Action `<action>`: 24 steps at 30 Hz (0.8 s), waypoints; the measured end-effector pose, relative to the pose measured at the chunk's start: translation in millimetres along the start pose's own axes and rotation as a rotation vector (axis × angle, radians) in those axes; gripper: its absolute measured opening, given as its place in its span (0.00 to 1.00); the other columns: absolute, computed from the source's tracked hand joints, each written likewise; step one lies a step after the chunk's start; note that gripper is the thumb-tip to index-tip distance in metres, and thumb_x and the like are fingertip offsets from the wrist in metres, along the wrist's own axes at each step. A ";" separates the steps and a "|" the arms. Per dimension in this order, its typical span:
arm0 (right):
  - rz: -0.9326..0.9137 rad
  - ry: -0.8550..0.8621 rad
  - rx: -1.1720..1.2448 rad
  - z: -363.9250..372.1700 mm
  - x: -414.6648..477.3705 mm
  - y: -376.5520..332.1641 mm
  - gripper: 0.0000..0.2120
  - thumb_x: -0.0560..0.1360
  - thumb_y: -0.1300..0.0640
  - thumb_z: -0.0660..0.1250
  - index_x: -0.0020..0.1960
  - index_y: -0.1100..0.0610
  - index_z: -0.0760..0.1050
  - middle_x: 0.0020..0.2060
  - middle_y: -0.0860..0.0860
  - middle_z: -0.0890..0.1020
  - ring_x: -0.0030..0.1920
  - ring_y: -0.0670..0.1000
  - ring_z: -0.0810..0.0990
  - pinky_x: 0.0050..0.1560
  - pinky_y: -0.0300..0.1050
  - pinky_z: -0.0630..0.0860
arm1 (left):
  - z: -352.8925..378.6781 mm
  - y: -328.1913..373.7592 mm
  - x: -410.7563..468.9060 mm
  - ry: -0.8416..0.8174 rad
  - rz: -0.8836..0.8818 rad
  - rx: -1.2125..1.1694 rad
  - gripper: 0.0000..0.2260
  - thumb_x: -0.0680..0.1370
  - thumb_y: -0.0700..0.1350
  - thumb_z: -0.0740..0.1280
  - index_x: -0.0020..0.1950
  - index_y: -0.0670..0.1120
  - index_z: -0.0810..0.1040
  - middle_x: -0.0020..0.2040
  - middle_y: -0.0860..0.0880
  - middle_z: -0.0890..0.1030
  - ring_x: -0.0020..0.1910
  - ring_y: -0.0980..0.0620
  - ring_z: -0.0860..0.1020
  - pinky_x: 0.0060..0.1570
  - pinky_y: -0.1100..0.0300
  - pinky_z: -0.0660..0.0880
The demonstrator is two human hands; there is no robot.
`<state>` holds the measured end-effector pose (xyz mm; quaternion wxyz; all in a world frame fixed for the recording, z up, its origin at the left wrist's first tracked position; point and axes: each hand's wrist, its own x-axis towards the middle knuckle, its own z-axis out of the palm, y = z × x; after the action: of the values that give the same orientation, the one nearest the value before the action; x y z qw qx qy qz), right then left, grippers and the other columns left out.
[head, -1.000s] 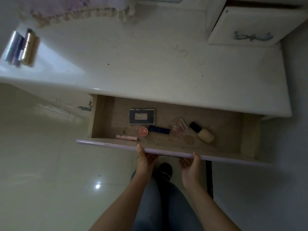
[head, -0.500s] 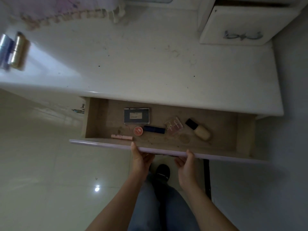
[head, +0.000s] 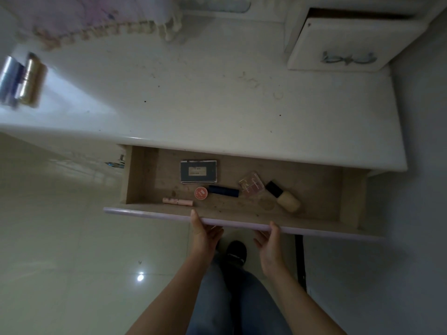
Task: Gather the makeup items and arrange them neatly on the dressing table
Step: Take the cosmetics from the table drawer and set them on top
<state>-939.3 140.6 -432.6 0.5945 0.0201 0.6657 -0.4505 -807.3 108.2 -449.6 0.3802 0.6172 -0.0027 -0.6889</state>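
Note:
The wooden drawer [head: 348, 194] of the white dressing table [head: 205, 97] stands pulled out. My left hand [head: 204, 232] and my right hand [head: 269, 245] grip its lilac front edge [head: 145, 212] from below, thumbs over the rim. Inside lie a dark rectangular palette [head: 198, 171], a pink tube [head: 178, 201], a round red pot [head: 201, 192], a dark blue stick [head: 223, 191], a small clear eyeshadow case [head: 251, 184] and a beige foundation bottle with a black cap [head: 284, 197].
A gold cylinder [head: 31, 81] and a silver-blue one [head: 9, 81] lie at the tabletop's left end. A small white drawer unit [head: 343, 42] sits back right, a fringed cloth [head: 96, 22] back left. Glossy floor tiles [head: 60, 238] lie to the left; my legs are below.
The view shifted slightly; the drawer sits about as far out as before. Both hands remain on the drawer's front edge.

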 end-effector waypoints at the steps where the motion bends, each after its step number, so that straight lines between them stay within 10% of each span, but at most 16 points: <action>1: -0.001 -0.003 -0.054 -0.4 -2.9 -0.7 0.21 0.80 0.49 0.48 0.69 0.56 0.63 0.58 0.51 0.72 0.61 0.52 0.72 0.54 0.42 0.70 | -0.3 0.4 -1.1 -0.006 -0.009 0.014 0.32 0.77 0.63 0.46 0.71 0.41 0.63 0.67 0.38 0.70 0.66 0.40 0.69 0.66 0.50 0.64; 5: -0.003 -0.032 -0.265 -4.2 -18.8 -0.5 0.23 0.80 0.46 0.46 0.71 0.53 0.60 0.66 0.51 0.69 0.68 0.54 0.67 0.66 0.49 0.63 | -3.0 5.0 -10.1 -0.044 -0.048 0.070 0.34 0.76 0.64 0.42 0.72 0.42 0.62 0.69 0.40 0.69 0.68 0.41 0.67 0.67 0.50 0.61; 9: 0.003 -0.096 -0.587 1.4 -42.5 -5.9 0.11 0.80 0.54 0.56 0.52 0.58 0.74 0.53 0.59 0.77 0.52 0.52 0.75 0.54 0.44 0.70 | -5.2 16.4 -32.7 -0.054 -0.112 0.329 0.32 0.78 0.62 0.45 0.70 0.39 0.63 0.68 0.39 0.69 0.67 0.41 0.68 0.68 0.48 0.63; 13: -0.088 -0.254 -0.724 24.8 -56.8 -23.9 0.11 0.76 0.61 0.61 0.36 0.54 0.74 0.34 0.53 0.80 0.29 0.44 0.76 0.32 0.32 0.70 | -24.9 46.7 -65.1 -0.154 -0.014 0.740 0.16 0.80 0.50 0.57 0.48 0.40 0.78 0.45 0.42 0.80 0.39 0.54 0.80 0.39 0.64 0.75; 16: -0.202 -0.282 -0.779 50.7 -40.2 -52.4 0.10 0.76 0.61 0.62 0.37 0.52 0.74 0.32 0.48 0.78 0.32 0.44 0.76 0.34 0.32 0.72 | -34.3 87.8 -71.4 -0.147 0.190 0.879 0.09 0.79 0.43 0.60 0.42 0.43 0.78 0.36 0.48 0.79 0.29 0.58 0.76 0.26 0.71 0.69; 24: -0.337 -0.188 -1.144 90.4 30.2 -53.0 0.11 0.73 0.65 0.65 0.55 0.65 0.77 0.52 0.59 0.81 0.53 0.56 0.78 0.50 0.42 0.71 | -35.3 151.9 10.7 0.017 0.431 1.552 0.08 0.77 0.42 0.62 0.52 0.42 0.80 0.49 0.46 0.81 0.46 0.51 0.78 0.48 0.59 0.74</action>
<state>-908.0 37.3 -416.4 0.4877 -0.4485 0.7410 -0.1087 -697.6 11.0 -395.2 -0.0324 0.6964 -0.5968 -0.3972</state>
